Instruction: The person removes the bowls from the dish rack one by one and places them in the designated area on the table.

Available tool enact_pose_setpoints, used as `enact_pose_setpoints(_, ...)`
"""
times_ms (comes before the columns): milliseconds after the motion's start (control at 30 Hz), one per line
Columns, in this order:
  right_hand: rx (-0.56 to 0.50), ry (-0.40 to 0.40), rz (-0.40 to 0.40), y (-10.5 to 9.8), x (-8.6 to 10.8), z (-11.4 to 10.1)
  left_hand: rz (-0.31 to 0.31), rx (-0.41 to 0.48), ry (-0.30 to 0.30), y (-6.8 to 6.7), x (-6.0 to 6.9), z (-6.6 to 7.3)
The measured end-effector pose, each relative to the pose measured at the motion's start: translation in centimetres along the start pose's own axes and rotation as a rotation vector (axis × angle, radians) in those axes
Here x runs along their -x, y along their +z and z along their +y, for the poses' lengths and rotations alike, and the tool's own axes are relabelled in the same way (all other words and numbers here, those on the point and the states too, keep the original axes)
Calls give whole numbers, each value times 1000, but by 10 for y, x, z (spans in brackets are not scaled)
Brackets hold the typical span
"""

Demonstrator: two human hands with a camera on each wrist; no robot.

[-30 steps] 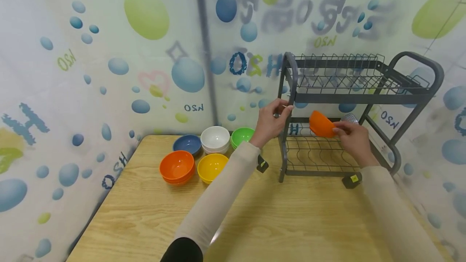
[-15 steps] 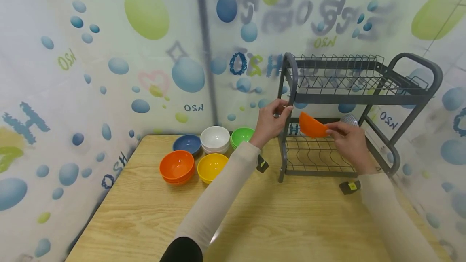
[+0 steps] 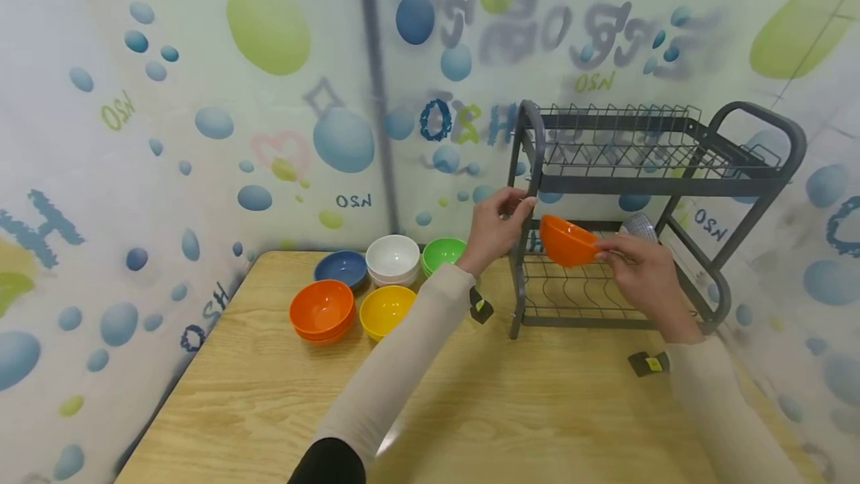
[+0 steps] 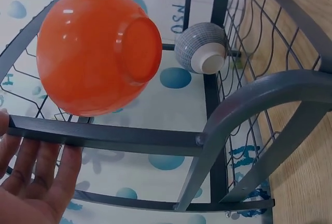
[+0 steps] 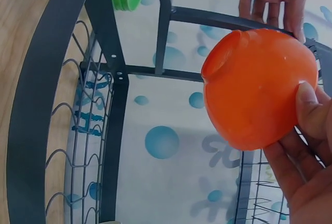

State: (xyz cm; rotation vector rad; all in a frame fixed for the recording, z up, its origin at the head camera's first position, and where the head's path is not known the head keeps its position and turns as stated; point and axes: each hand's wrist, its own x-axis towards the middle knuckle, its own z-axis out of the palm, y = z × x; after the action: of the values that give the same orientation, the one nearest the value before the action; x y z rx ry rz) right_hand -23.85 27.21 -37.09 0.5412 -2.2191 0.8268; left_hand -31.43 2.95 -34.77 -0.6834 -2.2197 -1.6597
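An orange bowl (image 3: 567, 245) hangs tilted between the two shelves of a dark metal dish rack (image 3: 625, 185). My right hand (image 3: 641, 275) pinches its rim, thumb on the outside in the right wrist view, and the bowl's foot (image 4: 142, 50) shows in the left wrist view. With my left hand (image 3: 493, 230) I grip the rack's left front post, fingers behind the bar (image 4: 104, 135). On the lower shelf, toward the right end, leans a grey-patterned bowl (image 4: 194, 45), partly hidden behind my right hand in the head view.
Left of the rack, on the wooden table (image 3: 222, 387), stand stacked orange bowls (image 3: 322, 308), a yellow bowl (image 3: 386, 310), a blue bowl (image 3: 341, 269), stacked white bowls (image 3: 393, 256) and green bowls (image 3: 442, 251). A bubble-printed curtain (image 3: 269, 118) hangs close behind the rack.
My right hand has carried the orange bowl leftward, toward the left post, and tipped it so its inside shows more. My left hand keeps its grip on the post.
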Motion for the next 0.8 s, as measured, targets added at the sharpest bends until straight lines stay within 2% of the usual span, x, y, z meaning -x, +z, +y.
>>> enact_pose_setpoints(100,-53,-30,3,-1,2,-4,-34,14,-24,-4,1,-2)
enact_pose_setpoints(233,-89,-59,-7,-3,5,-9,-93,31,-11,-12,5,-9)
enact_pose_setpoints(367,-107,-92,-22,-3,6,-17,-134,11,-4,-27,10,-13)
enact_pose_setpoints(467,-99,-123,-28,-3,6,-24,-151,-9,13,-40,15,-10)
enact_pose_setpoints(633,-98,-207,-34,-3,7,-40,-198,-32,119,-60,29,0)
enact_pose_setpoints(800,-132,-268,-56,-1,7,-51,-279,-137,277,-72,47,11)
